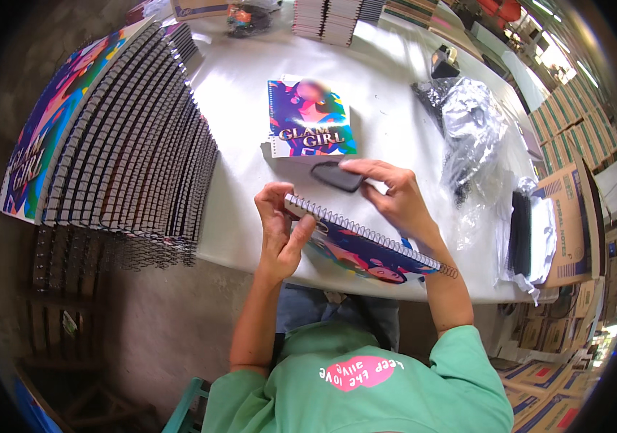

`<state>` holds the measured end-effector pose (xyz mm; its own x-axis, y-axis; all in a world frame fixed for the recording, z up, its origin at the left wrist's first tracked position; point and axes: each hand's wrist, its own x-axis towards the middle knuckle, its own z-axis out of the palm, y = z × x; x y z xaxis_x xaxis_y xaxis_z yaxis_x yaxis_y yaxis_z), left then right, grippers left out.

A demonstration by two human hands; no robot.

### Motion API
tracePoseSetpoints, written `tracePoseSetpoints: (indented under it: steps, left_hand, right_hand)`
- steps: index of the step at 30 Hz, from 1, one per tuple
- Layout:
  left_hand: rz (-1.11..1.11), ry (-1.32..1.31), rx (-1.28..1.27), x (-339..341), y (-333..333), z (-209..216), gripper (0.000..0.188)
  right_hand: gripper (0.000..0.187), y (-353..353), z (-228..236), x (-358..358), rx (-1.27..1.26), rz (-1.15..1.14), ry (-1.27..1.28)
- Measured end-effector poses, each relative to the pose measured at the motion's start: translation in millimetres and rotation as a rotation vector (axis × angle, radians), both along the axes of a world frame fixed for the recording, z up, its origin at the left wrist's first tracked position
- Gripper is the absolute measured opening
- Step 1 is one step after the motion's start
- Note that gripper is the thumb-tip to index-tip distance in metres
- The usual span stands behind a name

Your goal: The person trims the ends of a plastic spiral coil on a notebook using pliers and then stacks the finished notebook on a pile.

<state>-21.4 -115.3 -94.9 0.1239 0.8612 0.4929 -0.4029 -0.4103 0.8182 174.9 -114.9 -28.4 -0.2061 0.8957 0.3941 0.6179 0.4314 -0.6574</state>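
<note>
My left hand [279, 224] grips the near end of a spiral-bound notebook [366, 249] with a colourful cover, held tilted over the table's front edge. My right hand [391, 195] rests on the notebook's wire spine, fingers stretched out flat toward a small black flat piece [336, 175] that lies at its fingertips. Whether the fingers pinch that piece I cannot tell. Beyond it a finished notebook [310, 119] with a bright cover lies flat on the white table [388, 79].
A long fanned row of spiral notebooks [131, 137] fills the table's left side. Crumpled clear plastic bags with black parts [471, 133] lie at right. Stacked booklets [330, 18] stand at the back, and cardboard boxes [572, 216] at far right.
</note>
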Motion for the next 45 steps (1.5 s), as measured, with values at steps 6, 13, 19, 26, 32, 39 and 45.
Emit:
tracePoseSetpoints:
  steps: [6,13,19,26,32,39,45]
  left_hand:
    - [0.173,0.022,-0.051,-14.8,-3.3,17.7,0.021]
    - [0.322,0.061,-0.013,1.0,-26.6,48.5,0.022]
    - [0.533,0.304,0.141,9.4,-36.5,38.7,0.027]
    - [0.585,0.247,0.325,19.9,-36.1,46.3,0.039]
    - [0.594,0.232,0.350,17.4,-35.4,41.6,0.041]
    - [0.602,0.212,0.343,19.8,-41.4,43.5,0.038]
    - [0.740,0.319,0.499,19.5,-36.5,36.0,0.031]
  right_hand:
    - [0.053,-105.6,-49.1,31.4,-0.300,-0.551,-0.624]
    - [0.048,-150.4,-82.7,37.0,-0.127,-0.706,-0.494]
    - [0.047,-136.1,27.6,-25.3,0.122,-0.341,-0.192]
    - [0.046,-121.8,46.4,-52.0,0.148,-0.297,-0.302]
    - [0.046,-123.6,43.8,-56.7,0.086,-0.286,-0.255]
    - [0.042,-125.1,44.2,-49.5,-0.251,-0.081,0.141]
    - [0.049,-125.0,21.9,-40.8,-0.436,0.039,0.309]
